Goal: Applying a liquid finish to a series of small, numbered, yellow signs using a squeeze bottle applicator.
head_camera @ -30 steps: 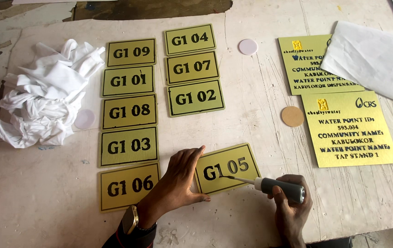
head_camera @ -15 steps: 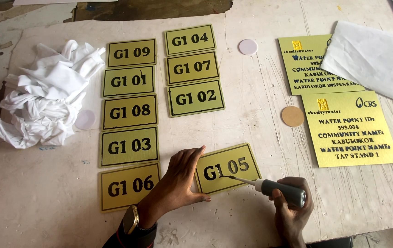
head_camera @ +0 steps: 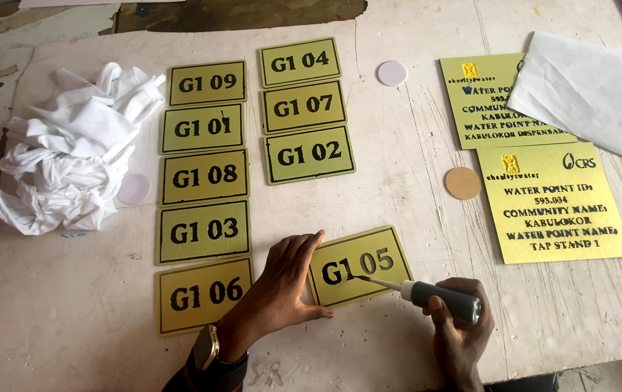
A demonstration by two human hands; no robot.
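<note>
A small gold plate with black engraved characters (head_camera: 369,255) lies tilted near the front of the white board. My left hand (head_camera: 285,287) presses flat on that plate's left end, a watch on the wrist. My right hand (head_camera: 460,327) grips a dark needle-tipped applicator bottle (head_camera: 441,297), whose thin tip touches the black characters in the middle of the plate. Several similar gold plates (head_camera: 205,178) lie in two columns to the left and behind.
A crumpled white cloth (head_camera: 71,152) sits at the left. Two larger yellow signs (head_camera: 554,203) lie at the right, partly under a white sheet (head_camera: 590,94). Small round discs (head_camera: 463,183) rest on the worn white board (head_camera: 405,145).
</note>
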